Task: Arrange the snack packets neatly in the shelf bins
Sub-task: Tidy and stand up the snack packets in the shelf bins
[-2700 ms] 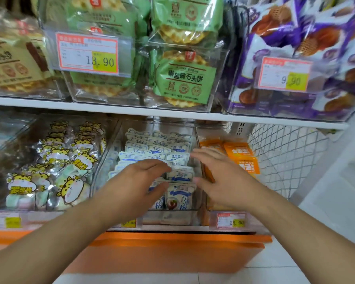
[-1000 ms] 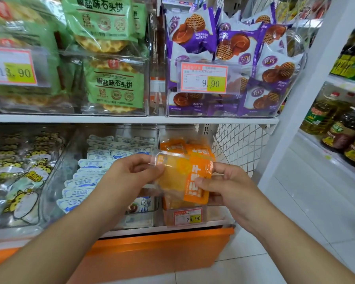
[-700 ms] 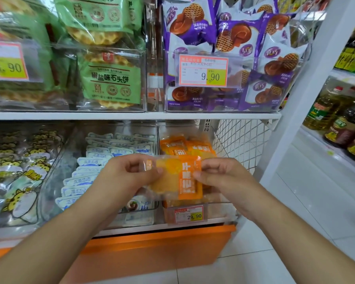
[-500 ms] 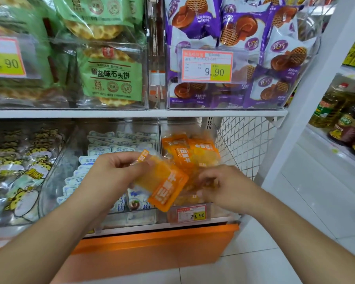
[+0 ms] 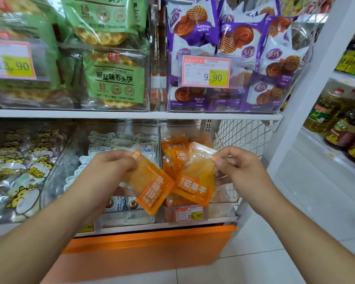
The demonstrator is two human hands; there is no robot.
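1. Up front, the left hand (image 5: 109, 173) pinches the top corner of an orange packet (image 5: 152, 187), which hangs tilted in front of the divide between two lower-shelf bins
2. Likewise the right hand (image 5: 240, 169) pinches the clear top edge of a second orange packet (image 5: 197, 177), held over the orange-packet bin (image 5: 223, 201); the two packets nearly touch at their lower corners
3. Behind them, more orange packets (image 5: 174, 150) stand in that bin, which carries a price tag (image 5: 190, 214)
4. To its left sits a bin of white-and-blue packets (image 5: 121, 140), then a bin of yellow cartoon packets (image 5: 25, 171)
5. Above, the upper shelf holds green waffle packs (image 5: 115, 83) and purple packs (image 5: 275, 74); oil bottles (image 5: 340, 128) stand far right
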